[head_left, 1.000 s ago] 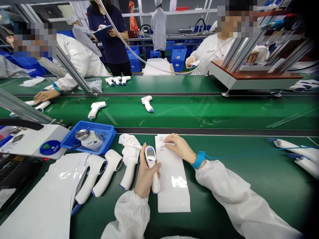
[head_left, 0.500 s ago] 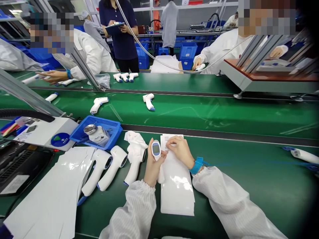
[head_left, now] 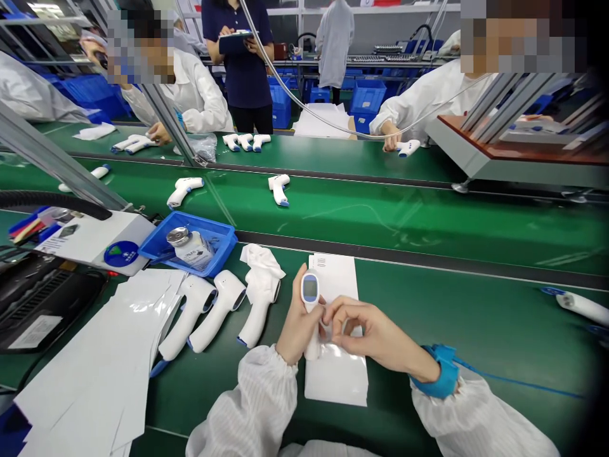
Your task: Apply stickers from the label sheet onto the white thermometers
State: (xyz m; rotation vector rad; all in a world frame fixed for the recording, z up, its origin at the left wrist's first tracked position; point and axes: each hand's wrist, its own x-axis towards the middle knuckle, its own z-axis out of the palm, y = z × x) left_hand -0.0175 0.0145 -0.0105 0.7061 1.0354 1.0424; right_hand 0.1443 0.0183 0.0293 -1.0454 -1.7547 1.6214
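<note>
White handheld infrared thermometer (head_left: 311,289), screen up, over the glossy sheets (head_left: 335,384); left hand (head_left: 299,330) closed round its handle. Right hand (head_left: 375,331) just beside, fingers curled, tips nearly meeting; cannot tell if anything is pinched. Leftward: three more thermometers (head_left: 216,311), one cloth-draped (head_left: 261,261). Beyond: blue tray (head_left: 216,263), silver-capped bottle (head_left: 193,251) inside.

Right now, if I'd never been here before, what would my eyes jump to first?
Probably the white gadget with a little screen, held in the person's left hand near the middle, with the right hand close beside it. Next might be the bright blue band on the right wrist. Farther off, a shiny green strip runs across the view, with more white gadgets on it.
</note>
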